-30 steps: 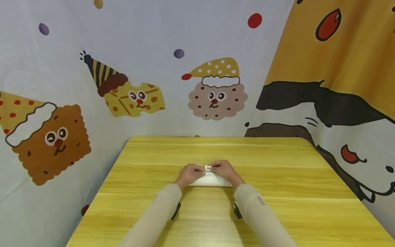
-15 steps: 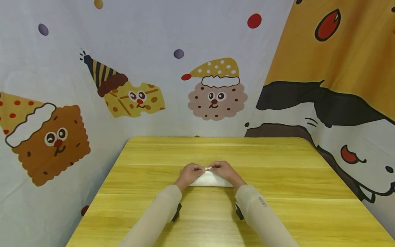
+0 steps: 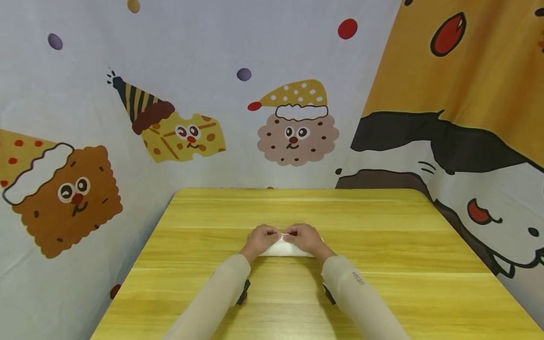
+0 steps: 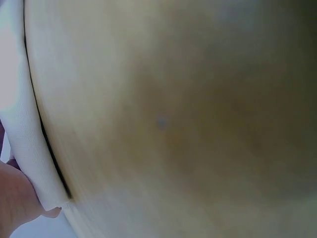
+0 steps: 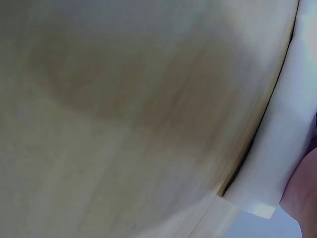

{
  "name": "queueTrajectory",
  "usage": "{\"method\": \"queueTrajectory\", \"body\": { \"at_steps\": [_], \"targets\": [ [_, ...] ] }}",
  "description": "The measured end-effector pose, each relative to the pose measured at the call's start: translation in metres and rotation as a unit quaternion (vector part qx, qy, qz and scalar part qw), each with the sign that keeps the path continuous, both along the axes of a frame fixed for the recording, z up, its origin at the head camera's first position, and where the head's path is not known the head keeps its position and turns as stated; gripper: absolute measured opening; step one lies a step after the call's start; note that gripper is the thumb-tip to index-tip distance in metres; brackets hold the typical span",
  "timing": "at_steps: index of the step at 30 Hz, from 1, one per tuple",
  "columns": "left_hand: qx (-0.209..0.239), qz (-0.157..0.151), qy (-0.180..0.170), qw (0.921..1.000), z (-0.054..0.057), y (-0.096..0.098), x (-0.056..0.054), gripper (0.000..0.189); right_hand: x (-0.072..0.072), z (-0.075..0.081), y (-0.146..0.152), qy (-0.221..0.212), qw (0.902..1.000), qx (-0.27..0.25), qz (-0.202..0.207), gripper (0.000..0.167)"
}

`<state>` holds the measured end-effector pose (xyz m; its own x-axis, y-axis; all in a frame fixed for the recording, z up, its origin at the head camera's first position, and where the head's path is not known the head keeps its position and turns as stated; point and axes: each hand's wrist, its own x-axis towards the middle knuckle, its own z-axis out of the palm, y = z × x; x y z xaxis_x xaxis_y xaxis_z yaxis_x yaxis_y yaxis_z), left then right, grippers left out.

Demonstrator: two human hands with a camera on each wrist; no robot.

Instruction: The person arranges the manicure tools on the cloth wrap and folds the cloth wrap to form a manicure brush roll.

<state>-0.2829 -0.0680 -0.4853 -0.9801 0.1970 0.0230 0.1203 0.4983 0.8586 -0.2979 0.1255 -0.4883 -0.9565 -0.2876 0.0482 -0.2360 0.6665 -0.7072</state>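
Observation:
A white, smooth, leather-like case with a small snap tab lies crosswise on the table in the head view. My left hand grips its left part, thumb and fingers near the middle of the upper edge. From the other side my right hand holds it the same way, the two thumbs almost meeting. The fingertips largely hide the tab. In the left wrist view the case runs down the left edge beside part of the hand. The right wrist view has the case at its right edge.
The yellow wood-grain table extends around both hands. Behind it hangs a white cloth with cartoon figures, and an orange printed part is on the right. Dark straps sit under both forearms.
The tab with its round snap, raised and visible between the fingers a second ago, has folded down toward the case. The right hand's fingers have shifted slightly inward over it. The left hand barely moved.

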Motion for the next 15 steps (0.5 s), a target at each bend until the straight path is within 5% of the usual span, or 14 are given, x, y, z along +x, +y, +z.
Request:
{"method": "queueTrajectory", "body": {
  "at_steps": [9,12,15],
  "targets": [
    [-0.022,-0.014,0.016,0.9995,0.001,-0.001,0.001,0.013,0.005,0.002,-0.002,0.038,0.9985,0.039,-0.004,0.014],
    [-0.092,-0.046,0.052,0.9933,0.002,-0.005,0.004,0.02,0.007,0.0,0.001,0.069,0.9949,0.074,0.007,0.021],
    [-0.181,-0.091,0.069,0.9767,0.0,-0.014,0.009,0.041,0.011,-0.002,0.009,0.095,0.985,0.143,0.018,0.036]
  ]
}}
